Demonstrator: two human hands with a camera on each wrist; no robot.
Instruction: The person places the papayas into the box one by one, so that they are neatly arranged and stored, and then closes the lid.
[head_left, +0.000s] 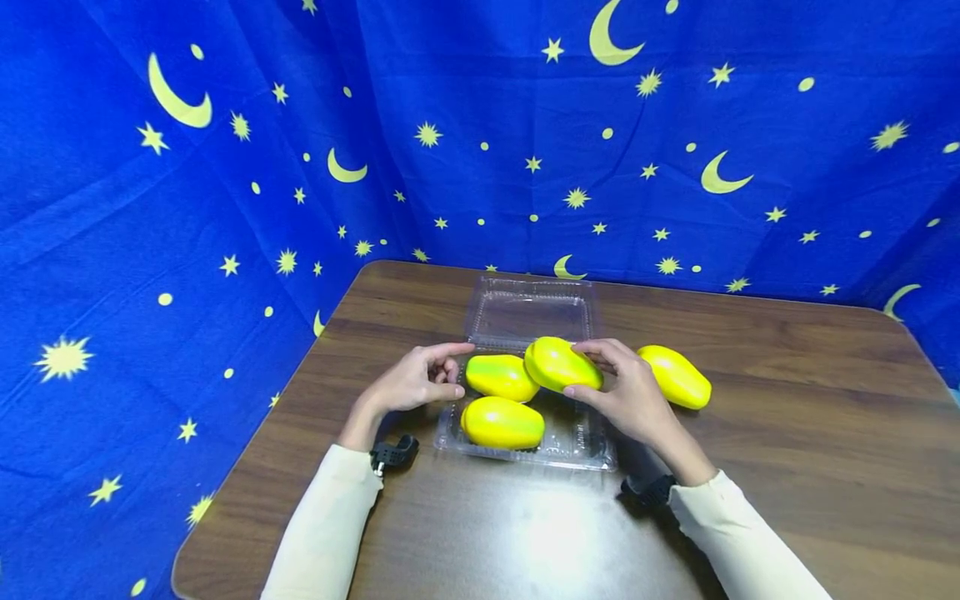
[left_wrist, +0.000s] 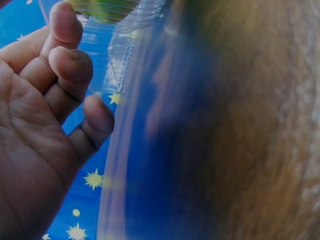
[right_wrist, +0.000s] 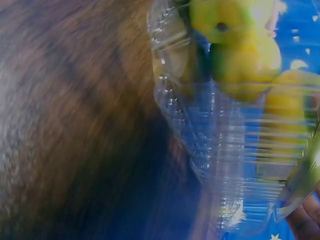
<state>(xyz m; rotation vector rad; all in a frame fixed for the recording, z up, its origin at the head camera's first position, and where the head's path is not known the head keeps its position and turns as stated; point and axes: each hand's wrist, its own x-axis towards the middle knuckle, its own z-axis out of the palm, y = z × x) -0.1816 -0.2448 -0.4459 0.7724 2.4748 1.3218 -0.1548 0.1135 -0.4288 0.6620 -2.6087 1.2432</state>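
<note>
A clear plastic clamshell box [head_left: 577,454] lies with its lid [head_left: 536,312] folded back. Two yellow-green papayas sit in its left part, a rear papaya [head_left: 498,375] and a front papaya [head_left: 504,423]. Above the box, my right hand [head_left: 626,392] pinches another papaya [head_left: 561,364] between thumb and fingers; its left end overlaps the rear one. My left hand [head_left: 412,379] is at the box's left side, index finger and thumb extended, other fingers loosely bent. Those bent fingers [left_wrist: 72,62] appear beside the ribbed plastic wall in the left wrist view; contact cannot be told.
One more papaya [head_left: 675,377] lies on the wooden table [head_left: 810,417], right of the box and behind my right hand. A blue curtain [head_left: 480,167] with moons and stars hangs along the table's back and left. Black straps [head_left: 393,452] circle both wrists.
</note>
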